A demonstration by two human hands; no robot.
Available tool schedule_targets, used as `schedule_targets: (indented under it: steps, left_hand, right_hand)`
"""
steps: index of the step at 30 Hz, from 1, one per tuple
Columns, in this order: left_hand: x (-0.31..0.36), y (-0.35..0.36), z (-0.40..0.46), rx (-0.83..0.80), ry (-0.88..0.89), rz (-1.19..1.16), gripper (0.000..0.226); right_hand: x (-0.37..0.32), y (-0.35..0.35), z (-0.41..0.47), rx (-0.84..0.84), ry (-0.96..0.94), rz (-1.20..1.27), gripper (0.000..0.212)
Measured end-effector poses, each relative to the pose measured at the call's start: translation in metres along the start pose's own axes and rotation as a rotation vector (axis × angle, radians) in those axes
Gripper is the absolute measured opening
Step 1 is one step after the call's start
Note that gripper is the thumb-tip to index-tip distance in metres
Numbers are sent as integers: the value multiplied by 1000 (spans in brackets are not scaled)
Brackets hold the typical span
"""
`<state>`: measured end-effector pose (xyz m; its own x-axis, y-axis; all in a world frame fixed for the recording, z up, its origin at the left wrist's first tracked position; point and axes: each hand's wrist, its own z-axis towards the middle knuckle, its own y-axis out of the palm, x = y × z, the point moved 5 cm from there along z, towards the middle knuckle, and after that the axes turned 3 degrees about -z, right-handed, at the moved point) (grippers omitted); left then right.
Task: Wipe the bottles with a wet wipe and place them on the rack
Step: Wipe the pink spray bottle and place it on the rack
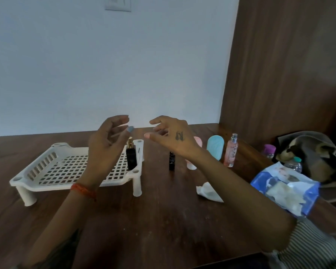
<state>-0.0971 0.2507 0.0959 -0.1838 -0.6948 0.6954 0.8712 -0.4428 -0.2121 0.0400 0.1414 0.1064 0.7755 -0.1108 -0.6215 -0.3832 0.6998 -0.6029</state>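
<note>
Bottle (191,152) half-hidden behind right hand (174,136)

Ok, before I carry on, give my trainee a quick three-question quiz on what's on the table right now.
1. True or false: the black bottle with the gold cap already stands on the white rack.
2. Which bottle stands nearest the wall panel on the right? A) the small dark bottle B) the blue bottle C) the clear pink spray bottle
3. What is each hand holding, the left hand and the right hand?

Key
1. True; it stands upright at the rack's right end.
2. C
3. Nothing; both hover open above the table, and the used wipe lies loose on it.
</note>
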Motion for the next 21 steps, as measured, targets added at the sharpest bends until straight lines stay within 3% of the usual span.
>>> schedule_targets:
  steps: [4, 10, 16, 21]
  left_hand:
    - [27, 44, -8, -124, 22, -101, 32]
    - [20, 107, -27, -281, -38, -143, 34]
    - [-11, 126, -47, -334, -132, 21, 35]
    - [-21, 133, -51, -340, -165, 107, 30]
  right_hand:
    - [27, -32, -15, 125, 37, 29, 41]
    - [92, -94, -46, 390, 88, -151, 43]
    - [156, -117, -44, 297, 351, -403, 51]
    - [172, -106, -44, 198, 406, -406, 42]
